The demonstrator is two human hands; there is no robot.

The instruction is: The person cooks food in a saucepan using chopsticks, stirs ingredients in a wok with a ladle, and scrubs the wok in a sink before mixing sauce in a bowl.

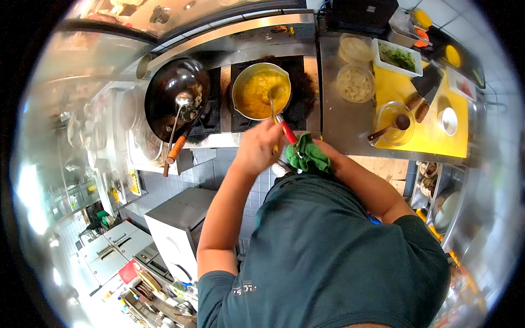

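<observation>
My left hand [261, 143] is wrapped around the handle of a ladle [273, 109], whose bowl sits in a saucepan [235, 104] on the stove. Chunky yellow-orange food [257, 90] fills much of the pan. A red handle [287, 131] runs from the pan toward my body. At its near end, my right hand [326, 153] grips a crumpled green cloth [308, 154], which hides the handle's end and most of my fingers.
A dark wok [164, 76] with a wooden handle stands on the left burner, a metal ladle [178, 115] inside. On the right counter are a yellow cutting board [426, 147], a bowl with a wooden-handled ladle [394, 124], a tub of greens [399, 56] and a knife [429, 82].
</observation>
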